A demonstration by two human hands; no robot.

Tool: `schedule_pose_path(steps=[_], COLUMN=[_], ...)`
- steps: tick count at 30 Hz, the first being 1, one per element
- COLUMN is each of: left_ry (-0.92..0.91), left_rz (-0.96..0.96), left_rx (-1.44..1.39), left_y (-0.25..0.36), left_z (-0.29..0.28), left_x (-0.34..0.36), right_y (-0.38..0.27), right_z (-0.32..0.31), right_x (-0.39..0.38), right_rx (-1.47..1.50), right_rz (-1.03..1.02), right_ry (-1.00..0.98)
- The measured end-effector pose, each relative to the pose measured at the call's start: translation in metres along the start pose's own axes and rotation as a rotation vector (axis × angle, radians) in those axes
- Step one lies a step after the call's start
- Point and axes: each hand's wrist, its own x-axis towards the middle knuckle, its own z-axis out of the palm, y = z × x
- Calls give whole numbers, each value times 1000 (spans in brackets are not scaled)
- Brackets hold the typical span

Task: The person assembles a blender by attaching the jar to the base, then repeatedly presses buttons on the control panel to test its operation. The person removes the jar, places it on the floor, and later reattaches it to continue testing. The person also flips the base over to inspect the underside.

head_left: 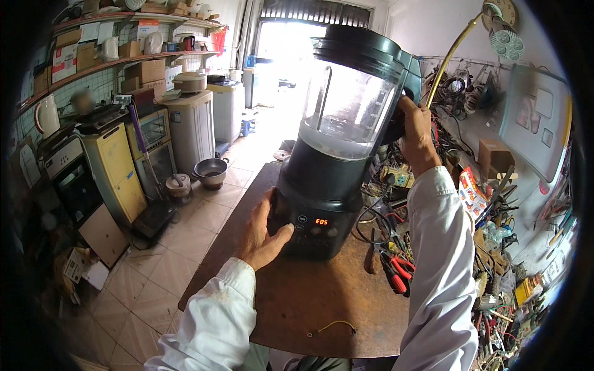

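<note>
A black blender base (322, 188) stands on the brown table, leaning in the view, with a lit red-orange display (322, 221) among round buttons. Its clear jug (352, 108), under a black lid (359, 46), sits on the base; something whitish and cloudy shows low in the jug. My left hand (263, 238) grips the base's left side, the thumb lying on its front near the buttons and the other fingers partly hidden behind. At upper right, my right hand (417, 133) is closed round the jug's black handle (396, 120).
Red-handled pliers (396, 272) and cables lie right of the blender, by heaped tools and wires. A short yellow wire (332, 326) lies near the table's front edge. Appliances and a dark pot (211, 172) stand left on the tiled floor. A gold gooseneck lamp (455, 52) arches at right.
</note>
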Motion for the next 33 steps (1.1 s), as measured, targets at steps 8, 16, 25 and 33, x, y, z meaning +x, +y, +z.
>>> schedule_pose_path(steps=[8,16,25,33], left_ry=[6,-19,-5,-16], left_rz=[-2,-48,0,-13], left_rx=[-14,-28,-16,-5], left_y=[1,3,-1,4], left_z=[2,0,4,1], left_x=[0,-1,-2,-3], right_y=[1,-8,2,-2], right_z=[9,18,9,10], right_x=[10,-4,16,6], right_rx=[-33,-41,2,18], right_rz=[52,33,59,16], right_ry=[140,176,145,114])
